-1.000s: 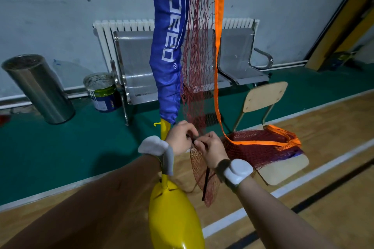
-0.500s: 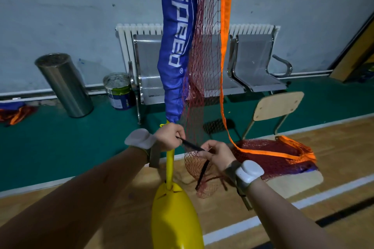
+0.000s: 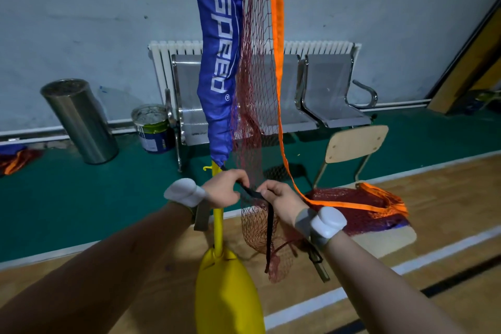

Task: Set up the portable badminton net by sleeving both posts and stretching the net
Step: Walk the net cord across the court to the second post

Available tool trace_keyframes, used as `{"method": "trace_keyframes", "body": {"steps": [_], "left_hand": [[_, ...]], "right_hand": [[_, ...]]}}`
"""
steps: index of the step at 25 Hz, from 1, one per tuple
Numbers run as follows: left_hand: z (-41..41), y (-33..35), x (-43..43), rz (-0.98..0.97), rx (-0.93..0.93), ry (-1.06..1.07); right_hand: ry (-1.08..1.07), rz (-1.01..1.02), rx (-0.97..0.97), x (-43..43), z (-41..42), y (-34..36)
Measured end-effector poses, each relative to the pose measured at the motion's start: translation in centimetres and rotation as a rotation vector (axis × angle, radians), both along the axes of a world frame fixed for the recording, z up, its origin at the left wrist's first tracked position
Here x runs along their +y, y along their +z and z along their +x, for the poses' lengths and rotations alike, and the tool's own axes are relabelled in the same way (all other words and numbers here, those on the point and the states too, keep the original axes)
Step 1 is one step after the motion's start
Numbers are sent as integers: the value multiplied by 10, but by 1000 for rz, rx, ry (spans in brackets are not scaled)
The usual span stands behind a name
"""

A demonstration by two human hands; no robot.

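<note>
Nearest the camera, the yellow base (image 3: pixel 227 293) sits on the wooden floor, and the yellow post (image 3: pixel 218 225) rises straight out of it.

The left hand (image 3: pixel 223 191) is just in front of the post, its grip curled tight on one end of the black strap (image 3: pixel 250 192). The right hand (image 3: pixel 279 199), just right of the post, has its grip pinched on the same strap. The short stretch between the two grips runs taut, and the loose tail hangs down below the right hand, in front of the lower mesh. Each wrist carries a white wrist device (image 3: pixel 184 192).

The red net (image 3: pixel 250 89) hangs bunched just right of the post, and its bottom edge droops below both hands. The blue sleeve (image 3: pixel 221 62) covers the post from above and ends just over the left hand, leaving bare post below. The orange band (image 3: pixel 276 35) drops along the net's right edge and trails off to the rest of the net, heaped on the seat of a wooden chair (image 3: pixel 355 144) right of the post.

Behind the post stands a metal bench (image 3: pixel 333 95) on green floor. Left of the post are a paint can (image 3: pixel 153 129) and a steel bin (image 3: pixel 81 119). A white radiator (image 3: pixel 311 47) lines the wall behind the bench.
</note>
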State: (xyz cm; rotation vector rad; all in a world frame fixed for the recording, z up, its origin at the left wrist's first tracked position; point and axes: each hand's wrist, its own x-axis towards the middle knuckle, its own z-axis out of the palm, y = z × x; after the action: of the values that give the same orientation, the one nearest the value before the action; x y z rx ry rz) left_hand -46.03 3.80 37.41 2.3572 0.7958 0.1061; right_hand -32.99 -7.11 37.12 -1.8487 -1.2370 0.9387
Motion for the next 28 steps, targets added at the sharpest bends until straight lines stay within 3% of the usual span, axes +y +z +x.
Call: {"method": "trace_keyframes", "body": {"steps": [6, 17, 20, 24, 28], "left_hand": [[-5, 4, -16, 63, 32, -53], [-31, -2, -32, 55, 0, 107], [-34, -6, -30, 56, 7, 137], [-31, -18, -38, 95, -14, 133], [-28, -24, -43, 118, -34, 138]], "right_hand": [[94, -23, -163, -14, -2, -1], [-84, 105, -572, -32, -23, -24], [-96, 121, -495, -39, -26, -28], [-94, 150, -226, -53, -27, -28], [-55, 106, -141, -62, -26, -23]]}}
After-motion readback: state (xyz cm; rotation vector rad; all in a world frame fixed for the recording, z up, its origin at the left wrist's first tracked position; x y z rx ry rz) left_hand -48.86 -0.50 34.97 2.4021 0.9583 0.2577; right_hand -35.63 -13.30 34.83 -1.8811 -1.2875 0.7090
